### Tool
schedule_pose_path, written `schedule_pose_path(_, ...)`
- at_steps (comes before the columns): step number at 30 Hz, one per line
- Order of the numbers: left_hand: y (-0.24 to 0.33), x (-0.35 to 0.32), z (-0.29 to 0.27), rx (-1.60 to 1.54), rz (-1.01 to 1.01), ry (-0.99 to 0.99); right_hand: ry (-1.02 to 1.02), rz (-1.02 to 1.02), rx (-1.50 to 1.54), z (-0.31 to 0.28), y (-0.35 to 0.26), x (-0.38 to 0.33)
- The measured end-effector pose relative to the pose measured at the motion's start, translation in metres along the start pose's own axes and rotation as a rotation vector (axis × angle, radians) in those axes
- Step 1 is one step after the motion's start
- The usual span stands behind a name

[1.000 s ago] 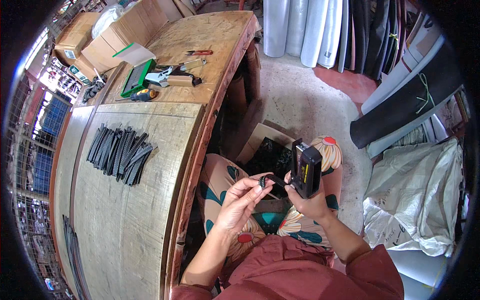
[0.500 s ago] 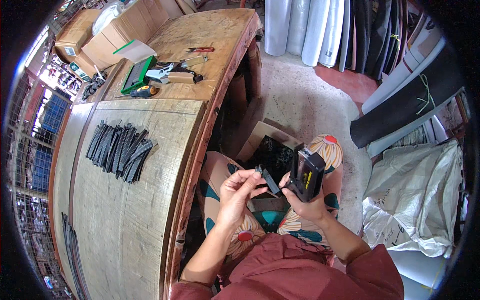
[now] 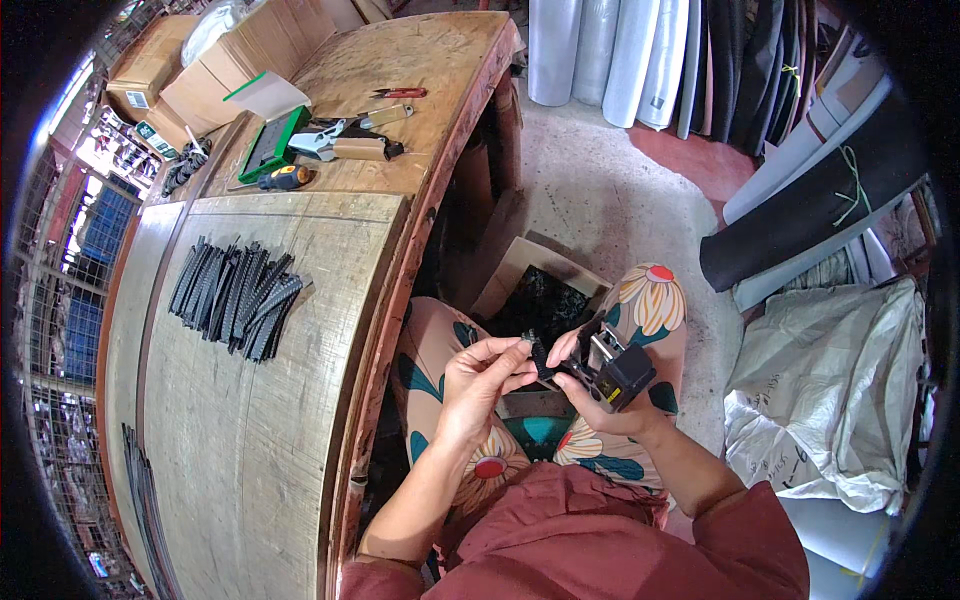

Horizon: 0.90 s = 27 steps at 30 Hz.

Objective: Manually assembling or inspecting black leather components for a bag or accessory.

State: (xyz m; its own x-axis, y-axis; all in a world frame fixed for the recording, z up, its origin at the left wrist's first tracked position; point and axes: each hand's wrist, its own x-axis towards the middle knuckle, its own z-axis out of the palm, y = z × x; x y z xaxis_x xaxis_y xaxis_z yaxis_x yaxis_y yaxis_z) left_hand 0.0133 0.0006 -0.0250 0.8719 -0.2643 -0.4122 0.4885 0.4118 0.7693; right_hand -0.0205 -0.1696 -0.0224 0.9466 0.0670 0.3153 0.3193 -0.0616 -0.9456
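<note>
Though slim, a textured black strip in left hand's pinch, right fingers around black tool.

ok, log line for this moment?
left hand: pinching black strip; right hand: gripping black handheld tool; wooden table: pile of dark strips; box: dark pieces inside

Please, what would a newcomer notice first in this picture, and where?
Probably the flowered trousers at lower centre come first, with the black tool in the right hand over them. Then the eye may go to the pile of black strips on the wooden table at left, and the tall white rolls at the top.
</note>
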Motion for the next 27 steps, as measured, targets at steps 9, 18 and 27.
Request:
schedule_pose_path(9,0.000,-0.001,-0.001,0.035,-0.021,0.012,-0.028,0.052,0.026,0.001,-0.003,0.000)
schedule_pose_path(18,0.001,-0.009,0.007,0.025,-0.012,0.004,0.159,0.334,0.130,0.013,-0.003,0.000)
schedule_pose_path(27,-0.010,-0.008,0.009,0.121,0.165,0.014,0.181,0.351,0.029,0.015,-0.008,0.004)
